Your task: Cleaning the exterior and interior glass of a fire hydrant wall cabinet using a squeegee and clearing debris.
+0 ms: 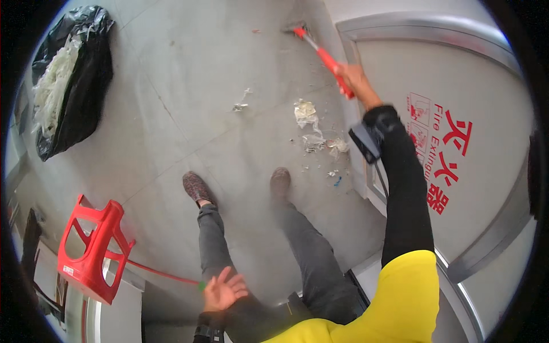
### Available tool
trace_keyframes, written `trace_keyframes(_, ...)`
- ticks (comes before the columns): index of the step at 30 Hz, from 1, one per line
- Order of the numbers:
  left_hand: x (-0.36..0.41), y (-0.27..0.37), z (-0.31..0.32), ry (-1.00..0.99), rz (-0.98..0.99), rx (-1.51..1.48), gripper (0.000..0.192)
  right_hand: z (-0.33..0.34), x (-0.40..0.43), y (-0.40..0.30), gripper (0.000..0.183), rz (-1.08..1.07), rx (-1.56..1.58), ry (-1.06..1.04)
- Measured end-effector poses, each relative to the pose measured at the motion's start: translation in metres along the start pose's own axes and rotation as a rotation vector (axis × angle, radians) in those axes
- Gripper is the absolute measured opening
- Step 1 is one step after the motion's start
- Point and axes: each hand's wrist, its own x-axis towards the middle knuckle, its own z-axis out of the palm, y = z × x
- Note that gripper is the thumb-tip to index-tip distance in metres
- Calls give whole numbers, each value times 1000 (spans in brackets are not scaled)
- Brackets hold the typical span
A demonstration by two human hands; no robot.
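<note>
My right hand grips the red handle of a short scraper-like tool. Its dark, blurred head is at the floor near the wall base; whether it is a blade or a brush I cannot tell. Scraps of clear plastic film and crumpled whitish debris lie on the floor below that arm. Over my left thigh, my left hand has its fingers apart and holds nothing visible. Beside it is the green end of a thin red rod or strip.
A black plastic bag stuffed with clear film lies at upper left. A red plastic stool stands at lower left. Along the right is a metal-framed fire-extinguisher cabinet. A small scrap lies mid-floor, and a blue bit near the cabinet.
</note>
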Motion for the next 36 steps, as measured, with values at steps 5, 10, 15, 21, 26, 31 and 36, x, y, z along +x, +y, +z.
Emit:
trace_keyframes(5,6,1,1,44,-15,53,50,-9,-126,102,29,301,-119,57)
trace_keyframes(10,10,7,5,85,-59,41,46,-25,-200,112,36,457,-191,37)
trace_keyframes(15,11,9,2,86,-61,63,47,19,-111,59,37,-93,-145,-42)
trace_keyframes(21,3,9,-2,36,-59,42,50,91,-12,-49,29,-63,-144,55)
trace_keyframes(26,-1,13,-12,-25,-65,19,51,69,-37,-3,25,-90,-181,-9)
trace_keyframes(31,-1,18,-9,-6,-105,60,50,12,-159,100,35,210,-237,-25)
trace_keyframes(36,-2,18,-4,25,-164,161,47,9,-223,90,33,380,-335,136)
